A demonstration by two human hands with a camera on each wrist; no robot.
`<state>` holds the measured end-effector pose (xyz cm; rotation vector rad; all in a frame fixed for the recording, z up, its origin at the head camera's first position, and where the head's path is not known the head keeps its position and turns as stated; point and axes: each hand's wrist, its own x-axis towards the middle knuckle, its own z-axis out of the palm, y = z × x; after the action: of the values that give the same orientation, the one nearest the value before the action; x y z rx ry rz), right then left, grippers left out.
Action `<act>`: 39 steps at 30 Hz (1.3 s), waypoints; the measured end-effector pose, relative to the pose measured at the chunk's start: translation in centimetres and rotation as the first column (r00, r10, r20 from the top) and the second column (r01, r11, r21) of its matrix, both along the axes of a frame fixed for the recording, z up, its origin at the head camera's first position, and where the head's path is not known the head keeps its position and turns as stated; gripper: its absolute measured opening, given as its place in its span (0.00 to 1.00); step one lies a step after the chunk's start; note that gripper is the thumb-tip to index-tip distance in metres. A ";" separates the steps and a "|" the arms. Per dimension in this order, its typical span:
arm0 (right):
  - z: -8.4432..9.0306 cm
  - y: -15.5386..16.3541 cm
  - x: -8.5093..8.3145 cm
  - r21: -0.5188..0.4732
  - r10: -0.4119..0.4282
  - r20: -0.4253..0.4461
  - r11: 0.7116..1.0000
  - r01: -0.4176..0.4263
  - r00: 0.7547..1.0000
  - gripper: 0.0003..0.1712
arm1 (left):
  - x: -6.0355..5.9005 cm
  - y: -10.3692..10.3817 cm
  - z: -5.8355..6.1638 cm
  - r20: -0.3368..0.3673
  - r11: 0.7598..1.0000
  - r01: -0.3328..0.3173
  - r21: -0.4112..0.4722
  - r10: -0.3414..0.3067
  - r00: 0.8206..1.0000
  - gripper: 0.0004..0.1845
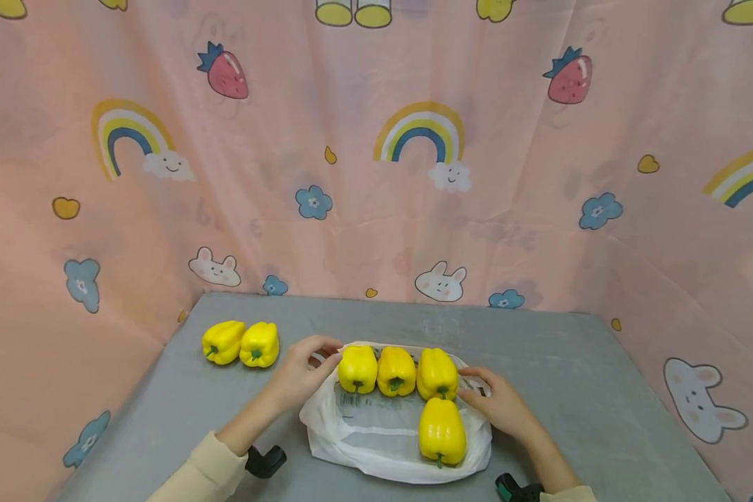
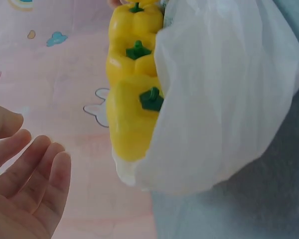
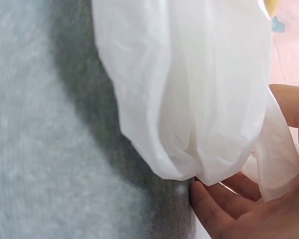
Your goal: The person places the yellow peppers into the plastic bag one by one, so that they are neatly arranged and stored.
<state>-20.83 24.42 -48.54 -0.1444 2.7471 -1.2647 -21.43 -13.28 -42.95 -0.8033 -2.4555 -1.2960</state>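
A white plastic bag [image 1: 376, 439] lies on the grey table [image 1: 571, 376], mouth towards the back. Three yellow bell peppers [image 1: 396, 371] line up at its far edge and a fourth [image 1: 442, 431] lies nearer me on the right. My left hand [image 1: 301, 373] hovers at the bag's left rear corner beside the leftmost pepper; in the left wrist view the left hand [image 2: 30, 189] has loose fingers and holds nothing, a little apart from the peppers [image 2: 134, 114]. My right hand [image 1: 498, 404] is at the bag's right edge. In the right wrist view, bag [image 3: 189, 89] film runs between thumb and fingers [image 3: 224, 209].
Two more yellow peppers [image 1: 241, 343] lie side by side at the table's back left. A pink cartoon-print curtain [image 1: 376, 174] closes off the back and both sides. Black wrist mounts [image 1: 265, 460] show at the near edge.
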 end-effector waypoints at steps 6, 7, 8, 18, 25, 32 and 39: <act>-0.2 0.0 -0.1 -0.013 -0.004 0.005 1.000 0.004 1.000 0.34 | -0.6 -1.4 0.0 -0.053 0.996 -0.090 -0.020 0.088 0.995 0.09; -0.2 0.0 -0.1 -0.015 -0.003 0.005 1.000 0.004 1.000 0.34 | -0.7 -1.6 0.0 -0.060 0.995 -0.096 -0.024 0.094 0.994 0.09; -0.2 0.0 -0.1 -0.016 -0.004 0.004 1.000 0.004 1.000 0.34 | -0.9 -1.9 0.0 -0.068 0.995 -0.100 -0.028 0.098 0.993 0.09; -0.1 0.0 0.0 -0.009 -0.004 0.003 1.000 0.004 1.000 0.34 | -1.8 -4.2 0.2 -0.095 0.978 -0.200 -0.066 0.193 0.977 0.10; -0.1 0.0 0.2 -0.015 0.004 0.002 1.000 -0.004 1.000 0.34 | -2.2 -6.1 0.5 -0.134 0.957 -0.264 -0.119 0.249 0.959 0.10; -0.1 0.0 0.2 -0.017 -0.003 0.002 1.000 0.003 1.000 0.34 | -2.6 -8.2 0.7 -0.146 0.945 -0.302 -0.125 0.284 0.948 0.12; -0.1 0.0 0.1 -0.016 0.001 -0.001 1.000 -0.001 1.000 0.34 | -3.0 -9.9 0.3 -0.146 0.929 -0.352 -0.112 0.335 0.931 0.12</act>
<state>-20.78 24.43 -48.62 -0.1477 2.7383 -1.2865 -24.46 -23.16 -42.65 -0.4366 -2.4619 -0.9314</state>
